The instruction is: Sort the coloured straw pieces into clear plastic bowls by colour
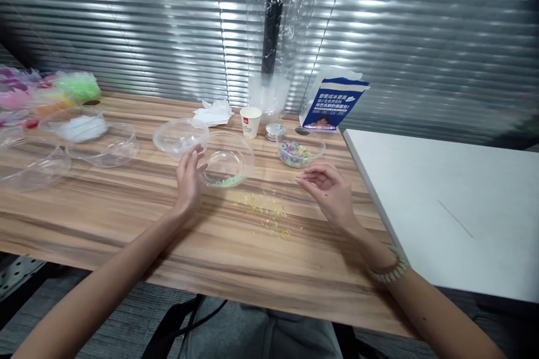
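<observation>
My left hand (190, 179) rests against the left side of a clear round bowl (227, 158), its fingers apart. Green pieces (228, 180) lie in the bottom of that bowl. My right hand (326, 188) is above the table just in front of another clear bowl that holds mixed colored pieces (296, 153). Thumb and fingertips are pinched together there; whatever they hold, if anything, is too small to make out. Yellow pieces (269, 211) are scattered on the wooden table between my hands.
Behind the bowls stand a paper cup (250, 122), a metal tin (275, 132) and a blue-and-white bag (334, 104). An empty clear bowl (179, 136) and white tissue (213, 113) are left of them. More bowls and colorful bags (78, 86) lie far left; a white board (455, 207) is right.
</observation>
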Demonstrator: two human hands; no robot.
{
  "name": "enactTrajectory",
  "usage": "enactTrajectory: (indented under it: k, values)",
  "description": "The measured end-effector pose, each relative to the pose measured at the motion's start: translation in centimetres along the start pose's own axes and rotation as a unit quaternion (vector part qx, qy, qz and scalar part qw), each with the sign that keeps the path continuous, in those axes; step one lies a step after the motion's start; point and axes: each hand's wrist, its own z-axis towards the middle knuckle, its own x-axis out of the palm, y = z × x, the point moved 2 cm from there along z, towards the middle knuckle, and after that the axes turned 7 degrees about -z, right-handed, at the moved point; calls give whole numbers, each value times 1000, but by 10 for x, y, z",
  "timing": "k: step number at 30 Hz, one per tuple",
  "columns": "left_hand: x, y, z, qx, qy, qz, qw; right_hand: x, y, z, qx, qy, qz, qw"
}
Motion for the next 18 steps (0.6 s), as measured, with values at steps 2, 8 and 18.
enactTrajectory:
  k: [2, 8, 18]
  values:
    - [-7, 4, 12, -15, -36, 14, 999, -4, -8, 4, -52, 20, -84, 995]
    - [-13, 21, 29, -99, -44, 24, 994, -3, -26, 6, -116, 119, -229, 959]
    - [3, -27, -10, 282, -11, 250, 926, 9, -19, 1, -251, 200, -287, 903]
